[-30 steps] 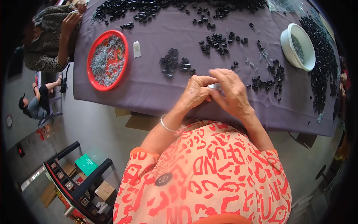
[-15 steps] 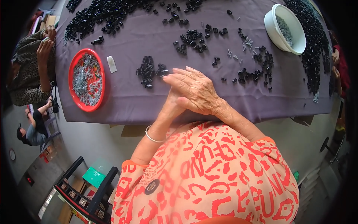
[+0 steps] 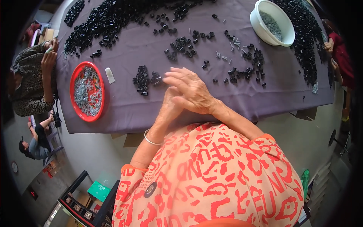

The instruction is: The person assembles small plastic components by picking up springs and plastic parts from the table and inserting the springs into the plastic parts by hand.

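While the person leans over a long table covered with a purple cloth, both hands meet above its near edge, just in front of the orange and white patterned top they wear. The right hand lies across the left hand, its fingers spread and pointing toward a small cluster of black plastic cylindrical parts that sits just beyond the fingertips. The grip of the right hand is loose and released, with nothing seen in it; whether the left hand's grip holds anything cannot be told, since the right hand covers it. A thin silver bangle circles the left wrist. To the left of that cluster lies a small white rectangular block, and further left a round red plastic tray of small silver metal pieces. Beyond the cluster, more black parts are scattered in loose groups, and a long heap of black parts runs along the far side. Far to the right of the cluster stands a white plastic bowl of grey metal pieces. Another person in a dark patterned sleeve sits at the left end of the table.
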A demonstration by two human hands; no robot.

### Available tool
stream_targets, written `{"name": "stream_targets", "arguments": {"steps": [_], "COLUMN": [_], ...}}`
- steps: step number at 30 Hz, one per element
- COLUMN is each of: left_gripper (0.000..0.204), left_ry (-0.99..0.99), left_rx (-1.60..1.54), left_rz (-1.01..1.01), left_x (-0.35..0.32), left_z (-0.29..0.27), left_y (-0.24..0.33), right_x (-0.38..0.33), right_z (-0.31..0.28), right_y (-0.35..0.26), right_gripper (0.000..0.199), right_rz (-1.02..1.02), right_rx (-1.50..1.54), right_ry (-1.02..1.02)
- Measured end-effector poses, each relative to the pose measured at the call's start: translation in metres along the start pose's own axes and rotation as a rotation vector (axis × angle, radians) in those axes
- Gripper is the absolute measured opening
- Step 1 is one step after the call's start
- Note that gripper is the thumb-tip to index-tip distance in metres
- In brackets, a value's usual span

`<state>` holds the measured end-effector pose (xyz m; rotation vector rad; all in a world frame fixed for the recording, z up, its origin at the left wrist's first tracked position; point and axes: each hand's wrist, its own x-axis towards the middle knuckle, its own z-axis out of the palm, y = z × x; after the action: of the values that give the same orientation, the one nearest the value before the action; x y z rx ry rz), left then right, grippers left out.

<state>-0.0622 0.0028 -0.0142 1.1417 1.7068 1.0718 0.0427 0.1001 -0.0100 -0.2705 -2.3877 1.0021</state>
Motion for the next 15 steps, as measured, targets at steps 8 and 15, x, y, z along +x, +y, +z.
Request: {"name": "stream_targets", "arguments": {"steps": [8,15], "left_gripper": [0.017,0.023], "left_ry": [0.218,0.514], "left_rx": [-0.446,0.003], "left_rz": [-0.279,-0.172], "left_x": [-0.013,-0.015], "left_z": [-0.005,-0.046], "left_y": [0.021,0.007], "right_x": [-0.037,-0.022], "right_z": [-0.099,-0.098], "right_y": [0.049,0.061], "right_gripper": [0.01,0.006], "right_rz": [0.299,0.268], "right_rx": [-0.488,-0.57], "right_ry": [0.358,0.199]}}
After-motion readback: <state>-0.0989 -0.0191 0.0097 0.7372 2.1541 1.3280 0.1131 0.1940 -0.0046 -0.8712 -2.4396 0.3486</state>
